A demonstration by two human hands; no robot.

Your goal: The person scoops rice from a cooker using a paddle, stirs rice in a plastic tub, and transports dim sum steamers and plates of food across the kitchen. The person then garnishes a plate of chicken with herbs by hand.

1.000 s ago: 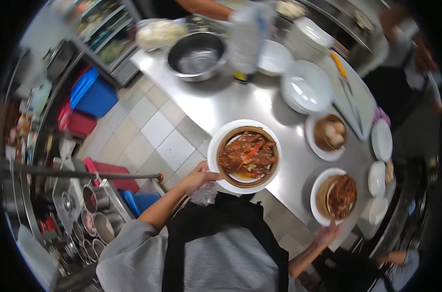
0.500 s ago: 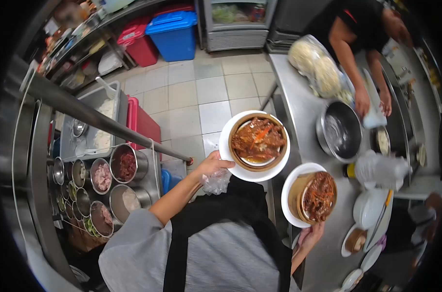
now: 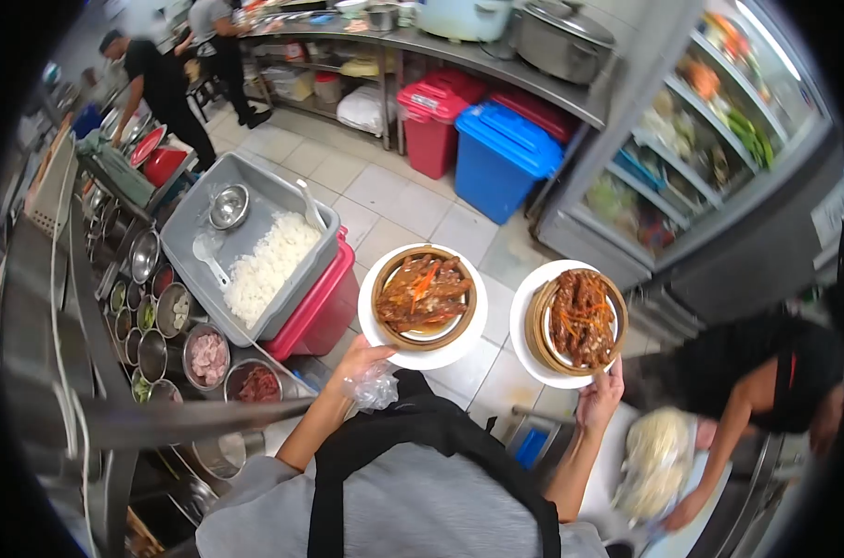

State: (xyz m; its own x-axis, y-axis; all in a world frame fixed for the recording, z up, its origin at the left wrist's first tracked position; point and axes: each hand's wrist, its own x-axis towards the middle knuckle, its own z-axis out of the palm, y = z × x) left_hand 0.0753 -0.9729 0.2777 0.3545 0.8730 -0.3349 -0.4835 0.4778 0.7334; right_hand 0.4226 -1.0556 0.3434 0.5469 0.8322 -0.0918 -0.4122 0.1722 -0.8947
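My left hand (image 3: 359,365) grips the near edge of a white plate (image 3: 476,325). A round bamboo steamer (image 3: 378,321) sits on that plate, filled with brown saucy pieces that look like chicken feet (image 3: 422,293), topped with orange strips. A crumpled clear plastic bag (image 3: 374,387) hangs at my left wrist. Held from below by my right hand (image 3: 600,398) is a second white plate (image 3: 524,348), carrying another bamboo steamer (image 3: 536,325) of similar glossy food (image 3: 582,321). The fingers under both plates are partly hidden.
A grey tub (image 3: 185,237) of white rice (image 3: 273,265) stands at left, near metal bowls of raw meat (image 3: 205,359). Blue (image 3: 506,158) and red (image 3: 436,121) bins and a glass-door fridge (image 3: 692,139) lie ahead. A co-worker (image 3: 766,372) leans in at right; others work far left.
My view has swung right, bringing the fridge and rice tub closer. Both plates remain in my hands; the right one has come away from above the steel table and now sits level with the left.
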